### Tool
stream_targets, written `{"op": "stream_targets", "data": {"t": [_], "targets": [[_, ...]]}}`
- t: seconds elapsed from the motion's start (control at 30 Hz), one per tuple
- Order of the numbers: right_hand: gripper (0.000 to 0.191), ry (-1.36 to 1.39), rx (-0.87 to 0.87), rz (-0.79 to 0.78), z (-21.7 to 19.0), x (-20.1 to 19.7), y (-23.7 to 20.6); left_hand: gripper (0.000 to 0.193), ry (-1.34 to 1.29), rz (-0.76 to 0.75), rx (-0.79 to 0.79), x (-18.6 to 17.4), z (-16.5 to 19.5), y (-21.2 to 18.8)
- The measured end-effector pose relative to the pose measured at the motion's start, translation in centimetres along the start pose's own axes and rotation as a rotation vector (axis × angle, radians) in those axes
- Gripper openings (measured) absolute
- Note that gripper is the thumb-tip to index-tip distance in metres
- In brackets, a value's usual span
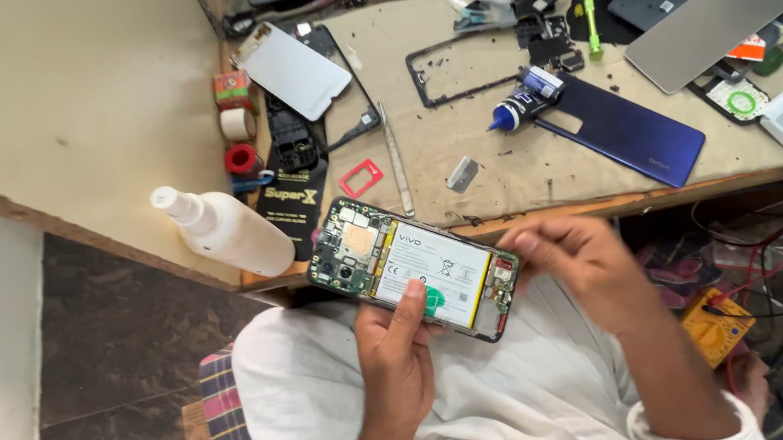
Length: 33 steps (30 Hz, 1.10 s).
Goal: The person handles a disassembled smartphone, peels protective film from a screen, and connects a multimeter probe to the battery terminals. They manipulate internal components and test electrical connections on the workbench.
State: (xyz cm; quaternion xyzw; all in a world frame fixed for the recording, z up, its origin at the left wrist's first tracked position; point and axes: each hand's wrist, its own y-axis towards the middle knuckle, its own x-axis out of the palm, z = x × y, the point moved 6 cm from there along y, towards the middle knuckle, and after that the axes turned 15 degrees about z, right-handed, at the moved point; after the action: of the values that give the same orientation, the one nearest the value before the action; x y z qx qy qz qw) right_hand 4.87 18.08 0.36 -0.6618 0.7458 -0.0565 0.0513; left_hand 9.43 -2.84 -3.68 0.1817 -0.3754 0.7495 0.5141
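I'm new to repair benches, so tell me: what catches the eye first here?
First, the opened phone, its white battery and green circuit board bare, held in the left hand over the lap, with the right hand pinching at its end. Behind it, a blue back cover lies on the cluttered bench, and a white spray bottle lies at left.

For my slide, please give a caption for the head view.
Left hand holds an opened phone; right hand touches its end.

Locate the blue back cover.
In the head view, the blue back cover lies on the workbench's right half, beside the blue-capped glue tube, above the right hand.
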Motion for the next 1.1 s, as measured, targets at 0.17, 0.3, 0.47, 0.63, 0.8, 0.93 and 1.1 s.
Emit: {"op": "stream_targets", "data": {"t": [0.17,0.3,0.47,0.63,0.8,0.93,1.1], "targets": [[0.036,0.528,0.265,-0.235,2.9,0.4,-2.1,0.018,0.028,-0.022,0.04,-0.4,0.6,-0.6],[0.033,0.537,0.328,-0.338,1.6,0.3,-2.6,0.019,0.192,-0.053,0.103,0.5,2.4,-2.0],[0.035,0.541,0.391,-0.43,0.7,1.0,-3.3,0.022,0.487,-0.116,0.232,2.6,5.4,-4.2],[0.036,0.532,0.42,-0.488,0.7,1.1,-3.5,0.023,0.73,-0.131,0.329,4.4,7.3,-5.6],[0.035,0.498,0.418,-0.513,0.3,1.0,-3.6,0.023,0.813,-0.163,0.428,6.0,8.7,-6.5],[0.036,0.483,0.395,-0.517,0.1,0.8,-3.8,0.021,0.802,-0.215,0.504,7.1,9.5,-7.2],[0.035,0.461,0.375,-0.53,0.4,1.0,-3.8,0.019,0.866,-0.222,0.53,7.6,9.9,-7.5]]}}
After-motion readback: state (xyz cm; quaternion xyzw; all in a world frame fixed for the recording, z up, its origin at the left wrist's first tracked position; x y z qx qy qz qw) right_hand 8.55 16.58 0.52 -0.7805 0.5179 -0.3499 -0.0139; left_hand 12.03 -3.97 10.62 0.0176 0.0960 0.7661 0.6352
